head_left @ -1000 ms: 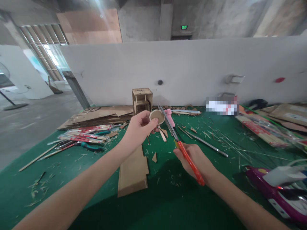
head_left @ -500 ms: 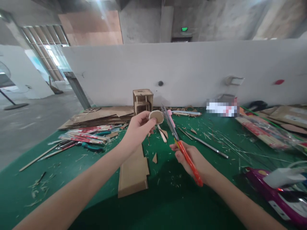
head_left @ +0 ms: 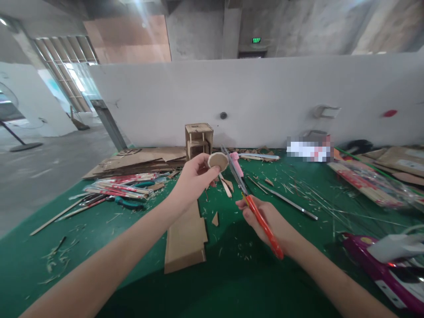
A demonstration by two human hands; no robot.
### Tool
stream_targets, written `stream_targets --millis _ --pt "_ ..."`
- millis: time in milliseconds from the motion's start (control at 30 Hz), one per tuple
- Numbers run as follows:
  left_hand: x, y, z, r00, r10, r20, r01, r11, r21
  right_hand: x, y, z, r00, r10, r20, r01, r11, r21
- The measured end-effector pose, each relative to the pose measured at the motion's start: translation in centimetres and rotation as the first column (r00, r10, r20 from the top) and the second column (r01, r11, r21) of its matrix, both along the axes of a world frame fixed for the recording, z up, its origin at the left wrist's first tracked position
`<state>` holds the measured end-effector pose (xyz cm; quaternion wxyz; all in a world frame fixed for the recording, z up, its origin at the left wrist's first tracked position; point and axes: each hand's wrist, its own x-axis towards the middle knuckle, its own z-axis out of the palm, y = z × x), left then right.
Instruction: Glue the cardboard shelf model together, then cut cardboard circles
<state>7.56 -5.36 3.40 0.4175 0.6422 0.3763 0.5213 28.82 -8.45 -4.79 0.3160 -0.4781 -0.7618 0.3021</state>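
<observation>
Between the thumb and fingers of my left hand (head_left: 198,174) is a small round cardboard disc (head_left: 217,160), held up above the table. My right hand (head_left: 265,218) grips a pair of scissors (head_left: 263,223) by the orange-red handle. The blades point up and away, with their tips close to the right edge of the disc; whether they touch it I cannot tell. A cut cardboard strip (head_left: 185,240) lies flat below my left hand, and a small triangular scrap (head_left: 215,219) rests to its right.
A small cardboard structure (head_left: 198,139) stands by the white wall. Flat cardboard (head_left: 142,160), wrapped sticks (head_left: 119,186) and teal-handled pliers (head_left: 129,203) lie left. A metal rod (head_left: 291,203), packaged sticks (head_left: 361,183) and a purple power strip (head_left: 374,265) are at right. Shavings litter the green table (head_left: 132,251).
The cardboard disc has turned slightly in my left hand, and its outline looks rounder. The whole view has shifted a little; both hands keep their holds.
</observation>
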Motion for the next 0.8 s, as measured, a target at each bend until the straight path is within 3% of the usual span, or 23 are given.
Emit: stream_targets --millis 300,467,800 --pt "0.3 -0.2 0.2 0.999 -0.033 -0.002 0.033 0.995 -0.094 0.1 -0.1 1.0 0.996 0.055 -0.072 -0.062 0.994 -0.094" --pt "0.0 -0.1 0.0 0.999 0.020 -0.048 -0.020 1.000 -0.005 0.2 -0.1 1.0 0.986 0.061 -0.157 -0.080 0.990 -0.116" --pt "0.2 0.2 -0.1 0.996 0.024 0.083 -0.012 0.990 -0.144 -0.3 0.8 0.1 0.909 -0.097 -0.405 -0.023 0.960 -0.280"
